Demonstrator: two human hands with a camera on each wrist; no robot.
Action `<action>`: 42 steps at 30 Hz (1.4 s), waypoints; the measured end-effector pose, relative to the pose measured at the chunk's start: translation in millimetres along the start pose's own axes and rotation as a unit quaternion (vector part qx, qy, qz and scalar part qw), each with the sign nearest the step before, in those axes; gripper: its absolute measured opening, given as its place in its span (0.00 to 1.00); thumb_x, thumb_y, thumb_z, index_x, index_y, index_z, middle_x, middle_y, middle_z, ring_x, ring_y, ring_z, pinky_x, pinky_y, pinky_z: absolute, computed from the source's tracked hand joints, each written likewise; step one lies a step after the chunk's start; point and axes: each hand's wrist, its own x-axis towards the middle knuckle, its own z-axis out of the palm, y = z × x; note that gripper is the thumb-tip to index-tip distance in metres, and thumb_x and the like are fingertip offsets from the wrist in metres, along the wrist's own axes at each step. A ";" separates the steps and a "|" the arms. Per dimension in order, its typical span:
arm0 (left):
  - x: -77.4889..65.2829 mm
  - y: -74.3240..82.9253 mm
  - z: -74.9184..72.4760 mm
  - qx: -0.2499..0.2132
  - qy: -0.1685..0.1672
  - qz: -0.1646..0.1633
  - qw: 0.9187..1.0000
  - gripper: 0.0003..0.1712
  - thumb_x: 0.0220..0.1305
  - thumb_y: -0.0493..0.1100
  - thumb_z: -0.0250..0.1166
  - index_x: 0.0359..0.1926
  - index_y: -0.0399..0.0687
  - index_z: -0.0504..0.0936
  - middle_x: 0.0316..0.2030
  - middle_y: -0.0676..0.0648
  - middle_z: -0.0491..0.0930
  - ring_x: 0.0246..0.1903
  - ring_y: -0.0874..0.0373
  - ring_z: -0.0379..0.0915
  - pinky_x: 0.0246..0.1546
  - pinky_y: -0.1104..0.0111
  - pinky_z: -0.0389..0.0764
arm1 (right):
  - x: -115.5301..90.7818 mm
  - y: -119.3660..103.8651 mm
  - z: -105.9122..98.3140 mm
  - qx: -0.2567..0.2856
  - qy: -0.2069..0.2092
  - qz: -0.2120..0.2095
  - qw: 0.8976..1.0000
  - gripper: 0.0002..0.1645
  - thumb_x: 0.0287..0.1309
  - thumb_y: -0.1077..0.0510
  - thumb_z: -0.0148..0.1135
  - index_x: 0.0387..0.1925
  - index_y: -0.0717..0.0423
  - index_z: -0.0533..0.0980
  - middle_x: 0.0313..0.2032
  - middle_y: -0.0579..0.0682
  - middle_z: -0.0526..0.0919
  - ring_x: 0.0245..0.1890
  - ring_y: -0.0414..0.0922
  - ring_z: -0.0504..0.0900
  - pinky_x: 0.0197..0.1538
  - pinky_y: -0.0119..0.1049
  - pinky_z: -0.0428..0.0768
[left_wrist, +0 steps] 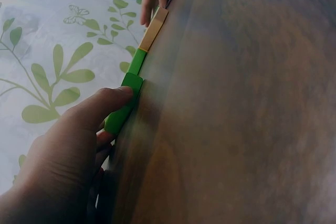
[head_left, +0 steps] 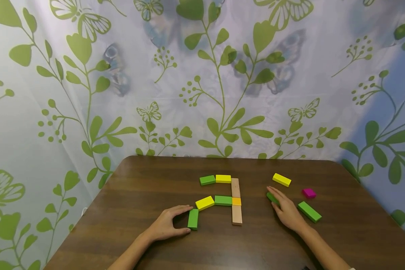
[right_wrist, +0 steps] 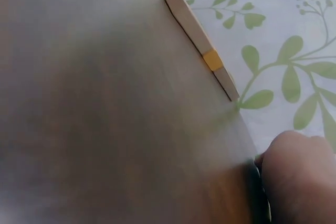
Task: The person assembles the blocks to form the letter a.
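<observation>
On the brown table my left hand (head_left: 165,224) pinches a green block (head_left: 193,219) at its two ends, thumb near and fingers far. The left wrist view shows the thumb on that block (left_wrist: 126,106) up close. Just beyond it lies a yellow block (head_left: 204,203), followed by another green block (head_left: 223,200) and a small orange block (head_left: 236,201). To the right, my right hand (head_left: 287,212) grips a green block (head_left: 272,197) between thumb and fingers; the hand covers part of it. In the right wrist view that hand (right_wrist: 299,177) hides most of its block.
Two bare wooden blocks (head_left: 235,187) stand in line with the orange one. Behind are a green block (head_left: 207,180) and a yellow block (head_left: 223,179). Around the right hand lie a yellow block (head_left: 281,180), a magenta block (head_left: 309,193) and a green block (head_left: 309,212). A leaf-patterned curtain (head_left: 168,86) hangs behind.
</observation>
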 end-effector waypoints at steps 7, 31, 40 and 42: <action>-0.2 1.5 -1.7 -0.008 -0.004 -0.006 1.000 0.37 0.53 0.60 0.67 0.63 0.55 0.70 0.59 0.49 0.70 0.58 0.54 0.65 0.53 0.52 0.69 | -14.6 -14.2 -0.4 0.005 -0.014 -0.072 0.997 0.38 0.47 0.76 0.63 0.62 0.63 0.65 0.61 0.60 0.67 0.56 0.57 0.69 0.57 0.16 0.56; -1.0 -0.4 -0.9 -0.008 -0.002 -0.006 1.000 0.36 0.54 0.59 0.66 0.63 0.55 0.70 0.59 0.49 0.70 0.58 0.53 0.65 0.53 0.51 0.69 | -44.2 -34.4 -14.5 0.021 0.072 -0.082 0.994 0.34 0.41 0.65 0.73 0.55 0.54 0.75 0.48 0.47 0.80 0.46 0.44 0.79 0.48 0.26 0.75; -0.7 1.9 -1.6 0.004 0.005 0.010 1.000 0.36 0.55 0.59 0.66 0.62 0.53 0.70 0.58 0.47 0.71 0.57 0.52 0.67 0.51 0.51 0.71 | -48.8 -82.3 5.4 0.171 0.067 -0.226 0.957 0.29 0.41 0.68 0.72 0.50 0.65 0.76 0.45 0.52 0.80 0.45 0.43 0.77 0.51 0.22 0.70; -0.7 1.7 -1.5 0.001 0.003 0.005 1.000 0.36 0.54 0.59 0.66 0.62 0.53 0.70 0.58 0.48 0.71 0.57 0.52 0.66 0.52 0.51 0.70 | -48.8 -98.4 8.5 0.183 0.053 -0.237 0.953 0.30 0.39 0.70 0.72 0.50 0.65 0.76 0.45 0.53 0.80 0.44 0.44 0.77 0.51 0.23 0.70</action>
